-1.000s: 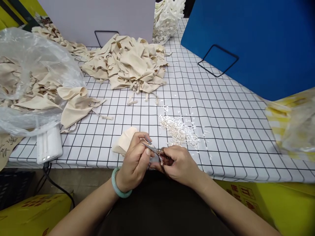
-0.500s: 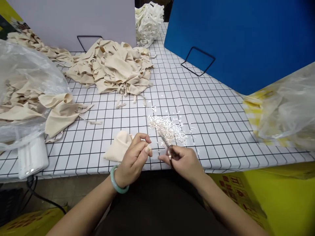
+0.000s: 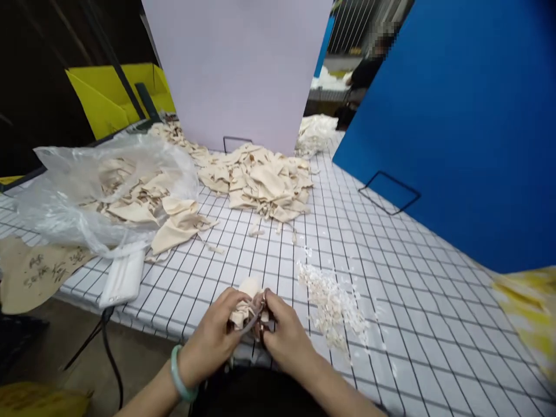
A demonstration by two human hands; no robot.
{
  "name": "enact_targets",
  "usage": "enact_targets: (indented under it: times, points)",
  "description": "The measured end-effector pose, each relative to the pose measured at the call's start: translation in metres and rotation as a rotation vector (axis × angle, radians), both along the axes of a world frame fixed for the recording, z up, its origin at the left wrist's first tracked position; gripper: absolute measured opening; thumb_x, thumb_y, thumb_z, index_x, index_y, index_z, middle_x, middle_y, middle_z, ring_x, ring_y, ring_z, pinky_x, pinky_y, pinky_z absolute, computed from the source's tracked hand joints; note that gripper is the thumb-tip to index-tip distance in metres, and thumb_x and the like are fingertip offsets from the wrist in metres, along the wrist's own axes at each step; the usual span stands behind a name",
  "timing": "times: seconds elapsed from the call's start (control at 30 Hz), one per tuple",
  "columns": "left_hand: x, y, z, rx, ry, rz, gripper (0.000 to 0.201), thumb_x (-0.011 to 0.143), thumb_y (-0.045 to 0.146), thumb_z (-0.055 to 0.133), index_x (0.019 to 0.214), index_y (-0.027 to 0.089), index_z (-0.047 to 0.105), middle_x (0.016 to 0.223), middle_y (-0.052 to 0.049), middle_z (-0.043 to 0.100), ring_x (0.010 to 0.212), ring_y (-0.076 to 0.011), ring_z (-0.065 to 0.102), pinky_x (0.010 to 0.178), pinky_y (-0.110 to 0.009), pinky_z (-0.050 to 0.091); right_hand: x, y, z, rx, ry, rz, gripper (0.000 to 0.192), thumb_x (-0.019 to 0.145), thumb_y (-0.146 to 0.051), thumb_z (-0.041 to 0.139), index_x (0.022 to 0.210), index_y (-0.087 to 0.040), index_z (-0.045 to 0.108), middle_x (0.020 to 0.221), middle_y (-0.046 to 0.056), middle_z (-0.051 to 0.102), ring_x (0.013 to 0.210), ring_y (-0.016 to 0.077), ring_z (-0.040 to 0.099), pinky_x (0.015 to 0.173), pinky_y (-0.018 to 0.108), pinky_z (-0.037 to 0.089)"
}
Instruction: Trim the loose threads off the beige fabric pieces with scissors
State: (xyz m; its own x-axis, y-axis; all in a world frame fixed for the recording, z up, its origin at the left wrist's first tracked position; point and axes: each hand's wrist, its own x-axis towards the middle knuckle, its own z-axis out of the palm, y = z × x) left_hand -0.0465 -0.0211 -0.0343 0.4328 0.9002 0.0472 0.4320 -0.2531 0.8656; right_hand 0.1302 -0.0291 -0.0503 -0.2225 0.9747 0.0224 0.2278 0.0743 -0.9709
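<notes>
The left hand (image 3: pixel 208 341), with a green bangle (image 3: pixel 180 375) on the wrist, has its fingers (image 3: pixel 232 301) closed on a small folded piece of beige cloth (image 3: pixel 247 301) at the near edge of the bench (image 3: pixel 412 301). The right hand (image 3: pixel 284 339) holds small scissors (image 3: pixel 257 315) against that cloth; its fingers are wrapped round the handles, and whether the blades are apart or together cannot be made out.

Risks noted:
- The blades sit right beside the left fingertips, partly hidden by cloth. A snip made without a clear view could nick a finger.
- The cloth is bunched, not flat. A cut could pass through a second layer and spoil the piece.
- The work is held at the very lip of the bench, over the lap. A loosened grip would likely drop the piece or the scissors to the floor.
- The white offcuts (image 3: pixel 332 301) lie just right of the hands and near the edge; a sweep of the right forearm would scatter them.

Further off are a heap of beige pieces (image 3: pixel 260 182), a plastic bag (image 3: pixel 104 191) of the same, and a white power strip (image 3: pixel 122 278) at the left edge.
</notes>
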Motion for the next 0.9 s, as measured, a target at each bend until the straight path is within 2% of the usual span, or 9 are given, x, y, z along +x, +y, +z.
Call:
enact_targets:
  times: [0.13, 0.2, 0.27, 0.4, 0.5, 0.57, 0.63, 0.73, 0.9]
  points:
    - [0.026, 0.088, 0.062, -0.054, -0.210, 0.030, 0.014, 0.089, 0.018, 0.061, 0.103, 0.020, 0.064, 0.098, -0.005, 0.066, 0.089, -0.0198, 0.063, 0.078, -0.033, 0.055, 0.017, 0.080, 0.055, -0.062, 0.226, -0.087, 0.020, 0.083, -0.032, 0.068, 0.086, -0.023, 0.050, 0.081, 0.000, 0.060, 0.065, 0.0143, 0.056, 0.057, 0.028, 0.049]
    - [0.044, 0.142, 0.093, -0.013, -0.372, 0.059, 0.026, 0.088, 0.020, 0.067, 0.113, 0.020, 0.063, 0.111, -0.008, 0.066, 0.097, -0.0221, 0.065, 0.084, -0.037, 0.056, 0.037, 0.137, 0.092, 0.069, 0.184, -0.210, 0.030, 0.079, -0.040, 0.074, 0.087, -0.023, 0.050, 0.076, -0.002, 0.058, 0.064, 0.0142, 0.056, 0.057, 0.028, 0.049]
    - [0.061, 0.182, 0.105, 0.025, -0.464, 0.087, 0.046, 0.090, 0.024, 0.066, 0.134, 0.025, 0.053, 0.133, -0.012, 0.059, 0.109, -0.0252, 0.064, 0.086, -0.039, 0.058, 0.058, 0.191, 0.116, 0.198, 0.064, -0.403, 0.030, 0.080, -0.042, 0.073, 0.090, -0.022, 0.051, 0.081, 0.001, 0.061, 0.069, 0.0162, 0.058, 0.059, 0.029, 0.049]
    - [0.066, 0.187, 0.057, 0.204, -0.057, 0.264, 0.042, 0.091, 0.022, 0.062, 0.133, 0.024, 0.056, 0.128, -0.013, 0.062, 0.113, -0.0263, 0.063, 0.093, -0.042, 0.058, 0.070, 0.242, 0.094, 0.333, -0.110, -0.652, 0.033, 0.076, -0.035, 0.073, 0.098, -0.022, 0.051, 0.102, 0.009, 0.062, 0.091, 0.0229, 0.059, 0.072, 0.035, 0.049]
    - [0.028, 0.169, 0.012, 0.228, 0.102, 0.440, 0.038, 0.082, 0.008, 0.061, 0.119, 0.016, 0.064, 0.135, -0.017, 0.055, 0.135, -0.0377, 0.044, 0.114, -0.059, 0.037, 0.041, 0.228, 0.041, 0.230, -0.109, -0.380, 0.026, 0.076, -0.039, 0.069, 0.091, -0.022, 0.057, 0.088, 0.005, 0.065, 0.078, 0.0205, 0.059, 0.071, 0.035, 0.049]
    - [-0.011, 0.171, 0.000, 0.258, 0.243, 0.604, 0.047, 0.080, 0.001, 0.055, 0.125, 0.014, 0.061, 0.138, -0.021, 0.050, 0.145, -0.0426, 0.027, 0.117, -0.067, 0.023, 0.014, 0.213, 0.013, 0.155, -0.080, -0.219, 0.023, 0.073, -0.038, 0.071, 0.083, -0.022, 0.058, 0.080, 0.002, 0.065, 0.070, 0.0180, 0.058, 0.068, 0.033, 0.050]
    - [-0.048, 0.182, 0.002, 0.265, 0.459, 0.679, 0.042, 0.081, 0.001, 0.052, 0.118, 0.014, 0.064, 0.121, -0.020, 0.059, 0.138, -0.0426, 0.036, 0.111, -0.065, 0.030, -0.008, 0.204, -0.002, 0.103, -0.053, -0.143, 0.024, 0.070, -0.039, 0.072, 0.080, -0.022, 0.059, 0.077, 0.000, 0.065, 0.066, 0.0164, 0.057, 0.065, 0.031, 0.049]
    - [-0.068, 0.184, 0.009, 0.211, 0.494, 0.579, 0.025, 0.085, 0.005, 0.049, 0.098, 0.014, 0.068, 0.093, -0.014, 0.064, 0.108, -0.0332, 0.060, 0.095, -0.050, 0.049, -0.019, 0.200, -0.002, 0.030, -0.002, -0.097, 0.031, 0.070, -0.046, 0.072, 0.084, -0.022, 0.059, 0.076, -0.001, 0.063, 0.065, 0.0157, 0.056, 0.062, 0.029, 0.048]
    - [-0.015, 0.106, -0.004, 0.185, 0.336, 0.190, 0.017, 0.093, 0.014, 0.051, 0.095, 0.021, 0.066, 0.091, -0.002, 0.064, 0.082, -0.0166, 0.062, 0.075, -0.028, 0.055, 0.007, 0.170, 0.007, -0.083, 0.041, -0.091, 0.035, 0.072, -0.050, 0.071, 0.086, -0.021, 0.059, 0.082, 0.001, 0.065, 0.068, 0.0149, 0.057, 0.063, 0.029, 0.048]
